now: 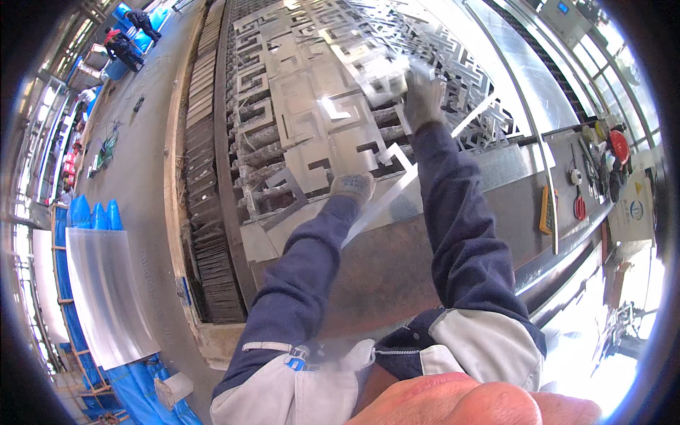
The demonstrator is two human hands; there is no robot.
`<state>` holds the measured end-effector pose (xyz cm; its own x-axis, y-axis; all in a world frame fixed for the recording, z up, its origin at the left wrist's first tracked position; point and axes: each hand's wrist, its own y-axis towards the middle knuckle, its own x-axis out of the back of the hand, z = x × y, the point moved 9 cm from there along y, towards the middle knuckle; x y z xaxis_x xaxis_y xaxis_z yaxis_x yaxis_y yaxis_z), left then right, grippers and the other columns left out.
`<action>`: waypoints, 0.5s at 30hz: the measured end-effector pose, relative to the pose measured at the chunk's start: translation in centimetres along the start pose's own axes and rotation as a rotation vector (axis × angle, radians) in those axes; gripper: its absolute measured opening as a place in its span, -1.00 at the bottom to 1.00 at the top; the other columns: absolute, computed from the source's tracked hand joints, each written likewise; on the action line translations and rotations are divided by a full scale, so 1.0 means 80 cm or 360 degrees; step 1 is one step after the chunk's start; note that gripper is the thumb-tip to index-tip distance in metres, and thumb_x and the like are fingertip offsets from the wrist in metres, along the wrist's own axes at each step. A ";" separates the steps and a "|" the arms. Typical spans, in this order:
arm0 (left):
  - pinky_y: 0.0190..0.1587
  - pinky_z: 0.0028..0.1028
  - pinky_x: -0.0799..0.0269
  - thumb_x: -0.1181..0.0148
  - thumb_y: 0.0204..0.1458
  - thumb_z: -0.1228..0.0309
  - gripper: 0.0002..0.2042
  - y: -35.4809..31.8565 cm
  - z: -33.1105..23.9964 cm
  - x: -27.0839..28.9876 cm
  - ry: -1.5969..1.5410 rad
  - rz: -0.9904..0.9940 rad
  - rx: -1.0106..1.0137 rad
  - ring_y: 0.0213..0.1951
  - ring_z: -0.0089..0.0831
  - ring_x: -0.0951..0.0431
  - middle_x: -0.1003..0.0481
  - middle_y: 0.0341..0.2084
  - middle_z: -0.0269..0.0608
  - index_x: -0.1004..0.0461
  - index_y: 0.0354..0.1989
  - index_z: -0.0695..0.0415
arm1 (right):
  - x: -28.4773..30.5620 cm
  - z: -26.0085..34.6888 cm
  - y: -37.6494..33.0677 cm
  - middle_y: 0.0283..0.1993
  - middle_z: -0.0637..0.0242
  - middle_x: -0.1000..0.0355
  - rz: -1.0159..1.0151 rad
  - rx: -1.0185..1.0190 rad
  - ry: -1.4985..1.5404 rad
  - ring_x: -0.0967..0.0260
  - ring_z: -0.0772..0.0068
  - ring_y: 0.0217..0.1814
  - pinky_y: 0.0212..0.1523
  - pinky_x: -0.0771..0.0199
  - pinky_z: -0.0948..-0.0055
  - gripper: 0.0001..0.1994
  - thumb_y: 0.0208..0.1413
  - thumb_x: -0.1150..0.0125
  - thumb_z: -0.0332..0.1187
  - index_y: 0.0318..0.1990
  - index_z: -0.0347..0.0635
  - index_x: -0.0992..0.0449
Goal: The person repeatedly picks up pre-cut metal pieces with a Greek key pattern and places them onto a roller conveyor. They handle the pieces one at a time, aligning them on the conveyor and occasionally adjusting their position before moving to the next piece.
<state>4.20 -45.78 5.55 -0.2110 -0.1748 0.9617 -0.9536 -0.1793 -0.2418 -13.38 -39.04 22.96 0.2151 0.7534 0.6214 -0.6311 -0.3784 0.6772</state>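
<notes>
Noted on a slatted, rust-grey metal bed [265, 152]: silver flat metal sheet [301, 92] with angular, maze-like cut-outs, lying across the slats in front of the wearer. Hands well apart. At the sheet's near edge, grey-gloved left hand [353, 187], fingers curled; clamped or merely resting, cannot tell. Farther out and to the right, grey-gloved right hand [423, 103], just beside a bright silver metal piece [382, 78] (badly blurred, hence no reading of the grip). Step in hand, by judgement: working cut pieces loose by hand. Called for next, probably: sure hold on the bright piece, steady left hand, care around thin edges.
</notes>
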 end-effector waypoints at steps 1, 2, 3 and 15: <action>-0.16 -0.14 -0.62 -0.02 0.20 0.33 -0.79 0.003 -0.006 -0.011 -0.0114 0.0110 -0.0020 -0.14 -0.16 -0.70 -0.66 -0.19 -0.06 -0.61 -0.24 0.06 | 0.011 0.016 0.013 -0.33 0.12 -0.54 -0.0048 0.0127 -0.0148 -0.49 0.07 -0.25 -0.19 -0.48 0.18 -0.85 0.11 -0.15 -0.36 -0.26 -0.17 -0.59; -0.16 -0.15 -0.62 -0.03 0.19 0.35 -0.80 0.002 -0.005 -0.010 -0.0075 -0.0025 0.0068 -0.14 -0.15 -0.71 -0.66 -0.19 -0.06 -0.61 -0.25 0.06 | 0.009 -0.005 0.014 -0.34 0.13 -0.53 -0.0019 -0.0261 0.0399 -0.49 0.12 -0.25 -0.23 -0.49 0.21 -0.85 0.12 -0.15 -0.38 -0.21 -0.17 -0.59; -0.17 -0.16 -0.62 -0.04 0.18 0.36 -0.81 0.002 -0.006 -0.012 -0.0080 -0.0059 0.0078 -0.15 -0.14 -0.71 -0.67 -0.20 -0.06 -0.61 -0.26 0.07 | 0.006 -0.025 0.010 -0.35 0.15 -0.52 -0.0082 -0.0670 0.0832 -0.50 0.16 -0.24 -0.28 -0.50 0.24 -0.84 0.12 -0.16 -0.40 -0.17 -0.16 -0.59; -0.19 -0.18 -0.62 -0.07 0.19 0.17 -0.72 0.019 -0.008 -0.028 -0.0021 -0.0103 -0.0023 -0.25 -0.17 -0.72 -0.68 -0.33 -0.11 -0.61 -0.26 0.09 | -0.015 -0.044 -0.025 -0.20 0.18 -0.59 0.0001 -0.0588 0.0386 -0.56 0.31 -0.19 -0.23 -0.53 0.32 -0.77 0.21 -0.07 -0.41 -0.05 -0.16 -0.59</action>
<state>3.10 -45.06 3.11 -0.1458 -0.1762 0.9735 -0.9682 -0.1769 -0.1770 -14.98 -37.33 19.48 0.0615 0.8744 0.4813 -0.8647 -0.1941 0.4632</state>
